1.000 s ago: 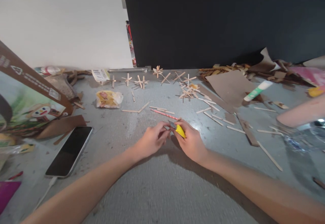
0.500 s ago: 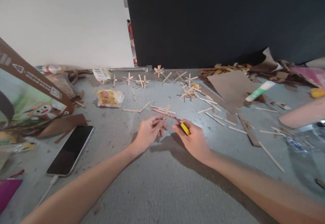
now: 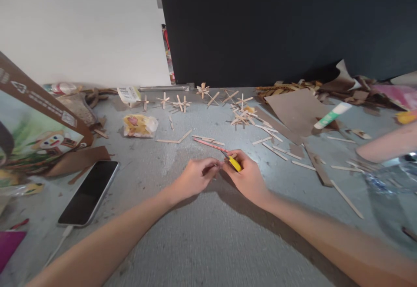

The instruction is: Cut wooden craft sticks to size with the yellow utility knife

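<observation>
My two hands meet on the grey table top. My right hand point(image 3: 249, 178) grips a small yellow cutter point(image 3: 235, 163) with its tip pointing toward my left hand. My left hand point(image 3: 194, 177) pinches a short wooden stick point(image 3: 232, 155) against the cutter's tip; my fingers hide most of the stick. A pink striped stick point(image 3: 211, 145) lies just beyond my hands, with loose wooden sticks point(image 3: 274, 149) scattered to its right.
A phone point(image 3: 89, 191) on a cable lies front left beside a printed cardboard box point(image 3: 39, 126). Star-shaped stick pieces point(image 3: 182, 103), a snack packet point(image 3: 140, 125), a brown cardboard sheet point(image 3: 295, 111) and a glue tube point(image 3: 332, 115) lie further back. Another person's arm point(image 3: 387, 146) enters at the right.
Half a second ago my hands were apart, the left one lifting a stick. They have come back together, the stick against the cutter.
</observation>
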Demonstrator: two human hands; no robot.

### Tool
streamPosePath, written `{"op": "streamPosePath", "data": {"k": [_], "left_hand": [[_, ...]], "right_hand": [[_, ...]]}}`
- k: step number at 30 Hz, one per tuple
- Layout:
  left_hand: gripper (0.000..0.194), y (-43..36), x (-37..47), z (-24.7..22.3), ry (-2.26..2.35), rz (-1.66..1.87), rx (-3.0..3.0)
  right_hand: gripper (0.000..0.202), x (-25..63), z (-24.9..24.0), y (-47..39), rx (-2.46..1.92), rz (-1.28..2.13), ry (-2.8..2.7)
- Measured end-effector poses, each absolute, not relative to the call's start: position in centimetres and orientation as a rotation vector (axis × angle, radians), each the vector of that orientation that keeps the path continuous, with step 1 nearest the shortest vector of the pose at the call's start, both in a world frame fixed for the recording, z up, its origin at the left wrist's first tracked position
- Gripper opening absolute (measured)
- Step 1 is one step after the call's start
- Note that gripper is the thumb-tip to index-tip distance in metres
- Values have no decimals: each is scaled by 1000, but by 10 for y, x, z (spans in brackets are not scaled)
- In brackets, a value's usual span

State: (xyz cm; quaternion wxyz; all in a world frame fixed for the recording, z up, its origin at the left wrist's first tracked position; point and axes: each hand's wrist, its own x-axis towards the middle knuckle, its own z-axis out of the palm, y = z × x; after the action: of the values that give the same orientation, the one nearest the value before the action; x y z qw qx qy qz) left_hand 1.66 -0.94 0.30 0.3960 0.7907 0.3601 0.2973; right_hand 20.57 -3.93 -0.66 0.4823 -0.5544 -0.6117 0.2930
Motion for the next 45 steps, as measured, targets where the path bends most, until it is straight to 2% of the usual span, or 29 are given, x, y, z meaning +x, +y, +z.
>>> {"op": "streamPosePath", "data": {"k": [9,19,35,45], "left_hand": [[30,-6,19,3,947,861,1721],[46,3,17,2,1035,1016,1395],[36,2,20,3,945,951,1438],[33,2,19,5,936,931,1471]], "right_hand": [[44,207,1,-41,-1335,702,-1470],[44,207,-2,-40,-1303,724,-1570],[38,208,-7,-41,-1273,687,-1570],[45,207,0,-41,-1347,649,-1548]]}}
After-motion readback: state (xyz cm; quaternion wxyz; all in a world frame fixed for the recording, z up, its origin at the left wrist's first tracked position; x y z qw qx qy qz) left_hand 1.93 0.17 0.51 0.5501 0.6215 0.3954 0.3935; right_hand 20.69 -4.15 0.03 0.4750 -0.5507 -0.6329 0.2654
